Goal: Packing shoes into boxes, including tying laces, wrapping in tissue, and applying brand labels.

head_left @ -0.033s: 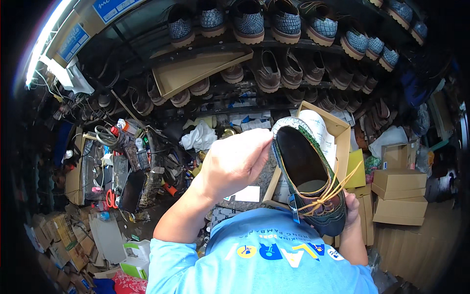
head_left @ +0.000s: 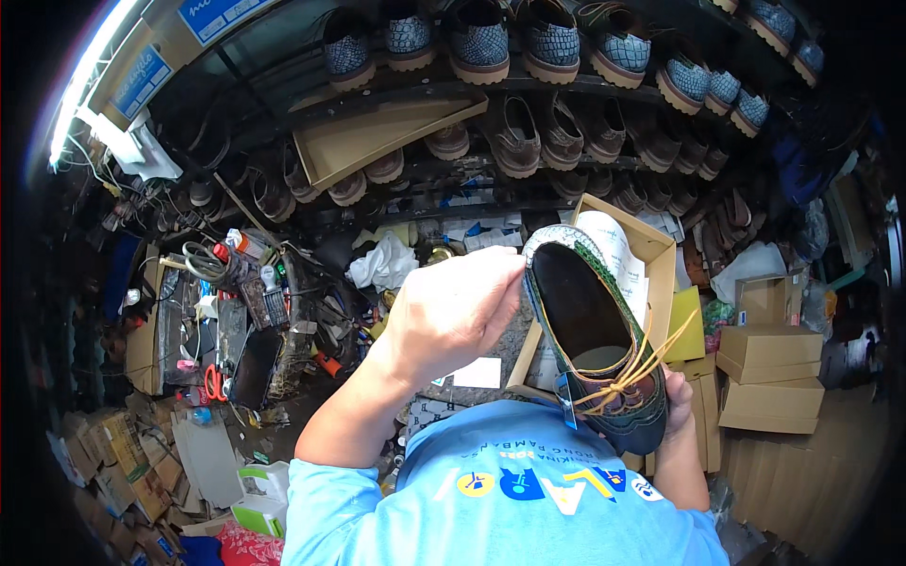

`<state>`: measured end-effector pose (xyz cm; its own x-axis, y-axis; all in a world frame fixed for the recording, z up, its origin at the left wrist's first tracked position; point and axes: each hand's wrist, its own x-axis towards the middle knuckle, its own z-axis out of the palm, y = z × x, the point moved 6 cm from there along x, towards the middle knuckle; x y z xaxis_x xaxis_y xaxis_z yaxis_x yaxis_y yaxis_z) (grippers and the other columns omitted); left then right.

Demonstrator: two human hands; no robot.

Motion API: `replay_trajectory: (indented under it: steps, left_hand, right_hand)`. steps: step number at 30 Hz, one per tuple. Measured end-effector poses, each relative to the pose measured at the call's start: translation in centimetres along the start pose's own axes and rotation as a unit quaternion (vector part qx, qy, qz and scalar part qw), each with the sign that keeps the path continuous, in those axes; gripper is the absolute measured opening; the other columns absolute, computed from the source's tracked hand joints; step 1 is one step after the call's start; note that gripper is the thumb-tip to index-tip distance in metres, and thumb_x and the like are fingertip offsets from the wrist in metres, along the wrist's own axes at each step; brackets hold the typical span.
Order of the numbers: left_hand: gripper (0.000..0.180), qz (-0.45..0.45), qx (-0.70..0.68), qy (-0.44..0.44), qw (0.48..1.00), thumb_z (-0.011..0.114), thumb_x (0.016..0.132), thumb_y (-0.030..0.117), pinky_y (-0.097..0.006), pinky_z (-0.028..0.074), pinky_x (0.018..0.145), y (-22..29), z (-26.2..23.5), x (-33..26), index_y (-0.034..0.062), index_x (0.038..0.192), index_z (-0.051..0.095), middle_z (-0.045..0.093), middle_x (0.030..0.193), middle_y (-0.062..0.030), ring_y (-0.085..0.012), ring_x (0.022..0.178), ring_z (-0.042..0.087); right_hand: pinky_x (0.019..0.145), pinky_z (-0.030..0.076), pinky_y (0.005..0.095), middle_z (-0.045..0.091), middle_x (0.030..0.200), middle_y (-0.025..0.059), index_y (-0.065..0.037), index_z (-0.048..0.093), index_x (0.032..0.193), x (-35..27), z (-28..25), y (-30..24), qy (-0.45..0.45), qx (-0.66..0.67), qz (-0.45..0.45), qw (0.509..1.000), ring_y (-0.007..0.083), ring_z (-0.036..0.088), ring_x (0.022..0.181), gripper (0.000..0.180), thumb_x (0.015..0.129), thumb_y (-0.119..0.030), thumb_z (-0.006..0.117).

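A lace-up shoe point(head_left: 590, 307) with a dark inside, green edging, a pale patterned heel and a dark toe is tilted in front of my chest, toe toward me. Yellow laces point(head_left: 628, 375) are tied over its front. My right hand point(head_left: 678, 401) grips the shoe by its toe end, most of the fingers hidden behind it. My left hand point(head_left: 458, 307) is closed, its fingertips pinched together right at the shoe's heel. Whatever sits in that pinch cannot be made out. A small blue tag point(head_left: 566, 391) hangs at the shoe's side.
Behind the shoe is an open cardboard box point(head_left: 661, 250) with white printed paper point(head_left: 604, 236). Shelves of shoes point(head_left: 479, 47) run across the back. Small cartons point(head_left: 769, 354) are stacked at right. At left lies a cluttered tray of tools with red scissors point(head_left: 214, 382).
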<state>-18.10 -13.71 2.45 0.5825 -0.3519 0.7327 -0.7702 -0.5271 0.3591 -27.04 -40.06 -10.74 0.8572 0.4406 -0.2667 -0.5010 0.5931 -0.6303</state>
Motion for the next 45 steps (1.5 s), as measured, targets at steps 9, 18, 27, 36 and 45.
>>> replay_trajectory:
  steps: [9,18,27,36,45]
  left_hand:
    - [0.014,-0.094,-0.115,0.021,0.989,0.071,0.083,-0.003,-0.029,0.059,0.072,-1.6,0.5,-0.8,-0.0017,0.097,0.07,0.074,0.092,-0.0136,-0.0197,0.078,0.073]
    - [0.016,-0.083,-0.139,0.057,0.985,0.07,0.087,-0.003,-0.028,0.058,0.073,-1.7,0.7,-1.7,-0.003,0.102,0.072,0.075,0.091,-0.0135,-0.0193,0.08,0.073]
    - [0.014,-0.037,-0.067,0.019,0.997,0.069,0.087,-0.004,-0.03,0.06,0.073,-1.6,0.5,-1.5,-0.0031,0.101,0.07,0.074,0.094,-0.0156,-0.0226,0.081,0.075]
    - [0.008,-0.287,-0.021,0.136,0.948,0.066,0.096,0.007,-0.023,0.05,0.06,-9.1,-1.2,-8.7,-0.0002,0.095,0.069,0.071,0.077,-0.0053,-0.007,0.067,0.063]
    - [0.041,-0.385,0.571,0.029,0.725,0.076,0.081,0.023,-0.047,0.048,0.09,-19.1,-13.4,-22.1,0.0056,0.114,0.061,0.062,0.111,-0.0164,-0.0375,0.103,0.059]
  right_hand:
    - [0.072,0.066,0.0455,0.058,0.125,0.0339,0.009,0.033,0.147,-0.1,-1.2,0.7,-0.004,-0.076,-0.004,0.997,0.0411,0.071,0.099,0.113,0.079,-0.074,0.068]
    - [0.067,0.066,0.0464,0.056,0.126,0.0357,0.008,0.032,0.148,-0.1,-0.8,0.5,0.004,-0.073,-0.014,0.997,0.044,0.07,0.097,0.111,0.08,-0.072,0.068]
    - [0.07,0.065,0.0497,0.054,0.13,0.0371,0.009,0.032,0.147,0.4,-0.5,1.0,-0.01,-0.058,0.012,0.998,0.048,0.067,0.102,0.108,0.082,-0.069,0.067]
    - [0.063,0.064,0.0461,0.056,0.124,0.0378,0.012,0.036,0.145,-0.5,1.1,1.1,-0.025,0.013,0.046,0.999,0.0447,0.067,0.103,0.115,0.076,-0.073,0.071]
    - [0.059,0.064,0.0422,0.059,0.119,0.0358,0.011,0.037,0.143,0.3,2.0,1.0,-0.014,0.014,0.045,0.999,0.0399,0.07,0.09,0.116,0.073,-0.075,0.073]
